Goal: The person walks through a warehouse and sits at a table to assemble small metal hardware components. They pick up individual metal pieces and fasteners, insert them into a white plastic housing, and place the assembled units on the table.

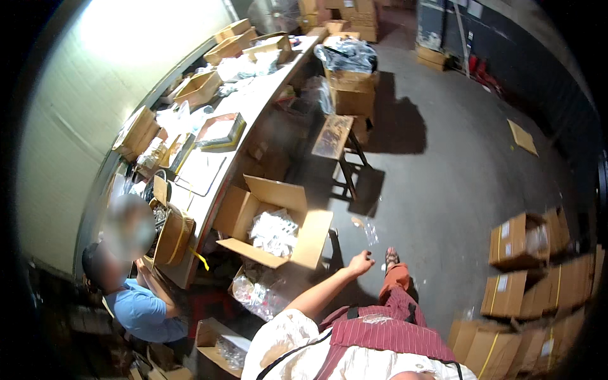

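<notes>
My left hand [361, 263] hangs beside my body above the floor, holding nothing, its fingers loosely bent and somewhat apart. To its left is an open cardboard box [315, 237] with its flaps spread. White wrapped pieces [273, 232] fill this box; the hand does not touch it. Lower down, a carton of clear plastic bags [258, 295] stands near my forearm. On the floor past the hand lies a scrap of clear plastic [370, 233]. My right hand is out of view.
A long workbench [235, 149] with trays and bags runs along the left wall. A person in blue [142, 311] sits at its near end by a strapped carton [175, 235]. Ahead stand a wooden stool [334, 136] and bag-topped boxes [351, 95]. Cartons [506, 294] line the right.
</notes>
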Motion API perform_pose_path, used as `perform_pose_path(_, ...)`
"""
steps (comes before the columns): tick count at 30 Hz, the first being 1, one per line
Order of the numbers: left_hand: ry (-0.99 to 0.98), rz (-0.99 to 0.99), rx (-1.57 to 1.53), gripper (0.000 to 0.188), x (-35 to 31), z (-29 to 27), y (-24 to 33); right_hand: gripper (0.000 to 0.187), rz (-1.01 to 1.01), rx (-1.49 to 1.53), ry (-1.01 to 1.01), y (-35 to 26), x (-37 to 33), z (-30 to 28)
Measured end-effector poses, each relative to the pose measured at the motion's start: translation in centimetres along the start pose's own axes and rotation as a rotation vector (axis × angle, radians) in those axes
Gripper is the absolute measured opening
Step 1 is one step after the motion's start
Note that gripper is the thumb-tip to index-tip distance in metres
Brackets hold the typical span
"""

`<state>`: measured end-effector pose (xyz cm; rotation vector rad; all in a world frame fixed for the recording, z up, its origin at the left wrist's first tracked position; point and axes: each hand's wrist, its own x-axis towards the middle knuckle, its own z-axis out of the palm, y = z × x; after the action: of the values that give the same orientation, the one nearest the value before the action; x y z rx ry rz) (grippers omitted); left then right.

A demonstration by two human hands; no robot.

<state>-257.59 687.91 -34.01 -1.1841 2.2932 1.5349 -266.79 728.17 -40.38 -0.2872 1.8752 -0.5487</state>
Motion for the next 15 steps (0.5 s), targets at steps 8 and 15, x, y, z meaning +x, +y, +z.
perform_pose_path(8,0.061,-0.040,-0.096,0.075,5.4,-2.2,8.5,0.029,0.143,-0.599,-0.131,-6.1,15.0,-27.8)
perform_pose_path(15,0.437,-0.297,-0.646,0.072,8.3,-10.7,11.6,0.060,0.017,-1.005,0.076,-39.7,39.6,-48.4)
